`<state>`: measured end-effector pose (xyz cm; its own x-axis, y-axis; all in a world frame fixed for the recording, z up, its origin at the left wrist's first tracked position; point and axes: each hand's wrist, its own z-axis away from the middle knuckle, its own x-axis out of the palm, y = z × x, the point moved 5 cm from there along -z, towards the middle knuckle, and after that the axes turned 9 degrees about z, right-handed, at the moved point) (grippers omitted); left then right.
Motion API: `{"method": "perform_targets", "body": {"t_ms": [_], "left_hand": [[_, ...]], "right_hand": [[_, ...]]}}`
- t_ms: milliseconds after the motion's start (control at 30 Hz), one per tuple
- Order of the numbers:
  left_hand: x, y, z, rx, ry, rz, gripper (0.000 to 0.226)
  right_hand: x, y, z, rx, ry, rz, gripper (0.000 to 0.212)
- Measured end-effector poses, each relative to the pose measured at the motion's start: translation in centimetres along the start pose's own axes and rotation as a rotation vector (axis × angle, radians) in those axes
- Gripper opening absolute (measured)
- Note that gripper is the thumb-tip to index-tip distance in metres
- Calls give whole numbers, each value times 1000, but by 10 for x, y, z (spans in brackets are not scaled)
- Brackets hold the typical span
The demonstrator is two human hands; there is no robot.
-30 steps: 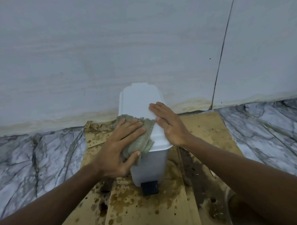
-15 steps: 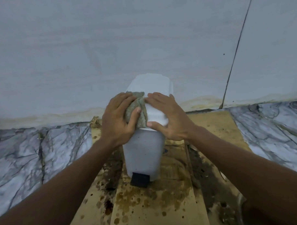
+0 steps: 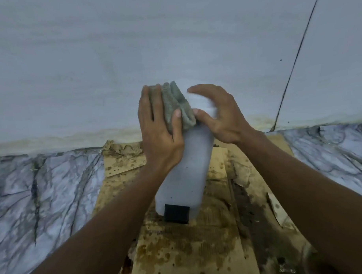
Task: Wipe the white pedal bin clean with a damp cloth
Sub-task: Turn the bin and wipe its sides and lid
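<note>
**light bin, bunched cloth: mind the tip**

head view: the white pedal bin [image 3: 185,169] stands on stained cardboard [image 3: 180,251] close to the wall [image 3: 131,46], its black pedal [image 3: 176,214] facing me. my hands sit close together on top of the bin, not touching. my left hand [image 3: 157,131] pinches the damp cloth [image 3: 175,104] between thumb and fingers at the lid's left side. my right hand [image 3: 222,115] is cupped over the lid's right side, thumb hooked on the near edge.

the bin looks light, i think, and both hands work at its top. a hard push could rock it into the wall behind or skid its foot on the cardboard, which looks damp. the cloth is wadded up, so little of it meets the plastic and it may just smear grime. specks low on the bin's front are not yet wiped.

a second ago the cloth lay spread under my flat left palm at the lid's near left corner, with my right hand flat beside it. now the cloth is gathered and further back, and my right hand has curled to brace.
</note>
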<state>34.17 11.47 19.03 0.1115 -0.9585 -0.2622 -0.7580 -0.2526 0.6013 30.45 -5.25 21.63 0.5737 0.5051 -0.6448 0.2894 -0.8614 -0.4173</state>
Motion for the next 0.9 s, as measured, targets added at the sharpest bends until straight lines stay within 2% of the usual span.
{"method": "perform_targets", "body": {"t_ms": [100, 267, 433, 500, 567, 667, 733, 800, 900], "left_hand": [[10, -12, 23, 103, -71, -40, 66], [24, -41, 60, 83, -216, -211, 73], [35, -34, 38, 69, -151, -280, 81], [49, -17, 30, 74, -162, -391, 78], [65, -3, 36, 198, -259, -503, 74], [75, -6, 71, 558, -512, -548, 69], [64, -27, 85, 638, -544, -551, 71], [47, -47, 77, 489, -449, -505, 75], [34, -53, 44, 99, -291, -215, 80]], "right_hand": [[-3, 10, -9, 42, 31, -12, 47], [-8, 22, -17, 94, 87, -95, 52], [-5, 28, -25, 150, 110, -153, 49], [-6, 29, -28, 155, 120, -159, 48], [-8, 32, -28, 167, 117, -175, 48], [-13, 38, -24, 175, 95, -204, 48], [-15, 43, -20, 190, 83, -244, 47], [-15, 47, -17, 209, 91, -272, 45], [-15, 48, -18, 219, 107, -274, 46]]}}
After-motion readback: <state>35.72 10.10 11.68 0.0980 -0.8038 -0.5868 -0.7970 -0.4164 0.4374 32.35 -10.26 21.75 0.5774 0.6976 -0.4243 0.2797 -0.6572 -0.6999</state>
